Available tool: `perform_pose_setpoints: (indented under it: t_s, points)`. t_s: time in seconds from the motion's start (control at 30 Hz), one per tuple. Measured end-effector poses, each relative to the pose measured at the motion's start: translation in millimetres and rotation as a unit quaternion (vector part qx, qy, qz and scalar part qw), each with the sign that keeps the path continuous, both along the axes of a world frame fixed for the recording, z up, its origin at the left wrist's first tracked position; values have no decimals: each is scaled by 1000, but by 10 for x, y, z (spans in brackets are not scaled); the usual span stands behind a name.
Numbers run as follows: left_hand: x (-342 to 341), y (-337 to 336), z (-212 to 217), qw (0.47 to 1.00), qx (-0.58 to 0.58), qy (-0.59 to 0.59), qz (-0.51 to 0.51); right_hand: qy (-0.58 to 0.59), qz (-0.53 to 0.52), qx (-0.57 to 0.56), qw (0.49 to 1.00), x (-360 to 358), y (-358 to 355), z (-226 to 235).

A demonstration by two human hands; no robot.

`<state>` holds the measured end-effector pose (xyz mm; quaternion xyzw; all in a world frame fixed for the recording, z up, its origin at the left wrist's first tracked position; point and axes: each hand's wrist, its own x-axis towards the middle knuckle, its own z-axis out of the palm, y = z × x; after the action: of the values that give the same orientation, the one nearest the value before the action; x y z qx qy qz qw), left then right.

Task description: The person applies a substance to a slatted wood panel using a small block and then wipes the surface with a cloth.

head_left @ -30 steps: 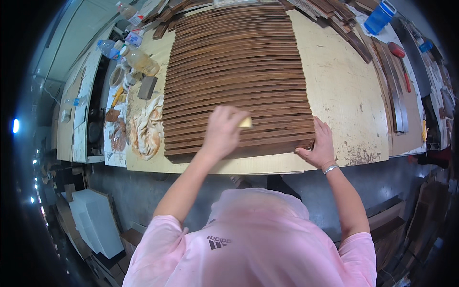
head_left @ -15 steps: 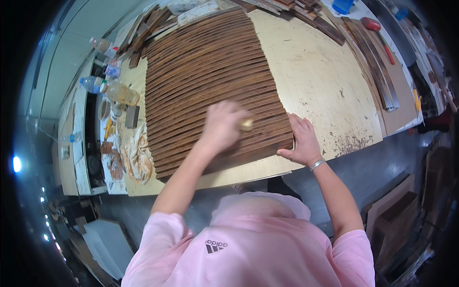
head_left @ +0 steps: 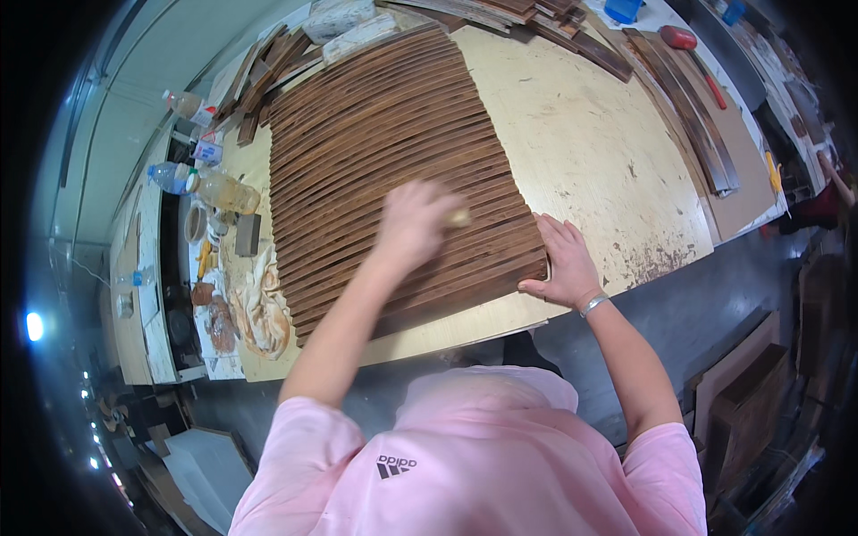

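From the head camera, looking down: a broad panel-like row of dark brown wooden strips [head_left: 384,134] lies across the middle of a pale worktable [head_left: 608,170], reaching close to its near edge; the left hand [head_left: 414,225], blurred, has its fingers closed around a small pale-yellow block [head_left: 458,218] over the strips; the right hand [head_left: 567,266] is spread, thumb apart from fingers, against the strips' near right corner. Left of the strips lie a stained cloth [head_left: 264,308], a grey-brown block [head_left: 248,236] and a bottle of yellowish liquid [head_left: 225,192]; a red-headed mallet [head_left: 679,37] lies at far right.
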<state>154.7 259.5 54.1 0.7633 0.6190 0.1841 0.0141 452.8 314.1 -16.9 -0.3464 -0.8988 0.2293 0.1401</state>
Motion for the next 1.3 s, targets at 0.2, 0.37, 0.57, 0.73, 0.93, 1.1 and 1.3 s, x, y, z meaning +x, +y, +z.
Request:
perform_pose_setpoints:
  t_s: [0.2, 0.37, 0.57, 0.73, 0.93, 1.1, 1.3]
  points:
    - [-1568, -1703, 64, 981, -45, 13, 190, -25, 0, -11, 1000, -49, -17, 68]
    - [-1969, -2253, 282, 928, -52, 42, 365, -1, 2, -1, 1000, -10, 13, 28]
    - [-665, -943, 184, 975, 42, -82, 203, -17, 6, 9, 1000, 40, 49, -36]
    - [524, -125, 104, 993, 34, -110, -26, -1, 20, -9, 1000, -1, 69, -7]
    - [-290, 613, -205, 972, 87, 39, 215, 4, 21, -56, 998, -72, 63, 49]
    - [406, 679, 43, 996, -3, -34, 81, 64, -8, -137, 988, -146, 48, 31]
    - [102, 941, -78, 968, 37, 24, 248, 62, 13, -167, 984, -131, 83, 40]
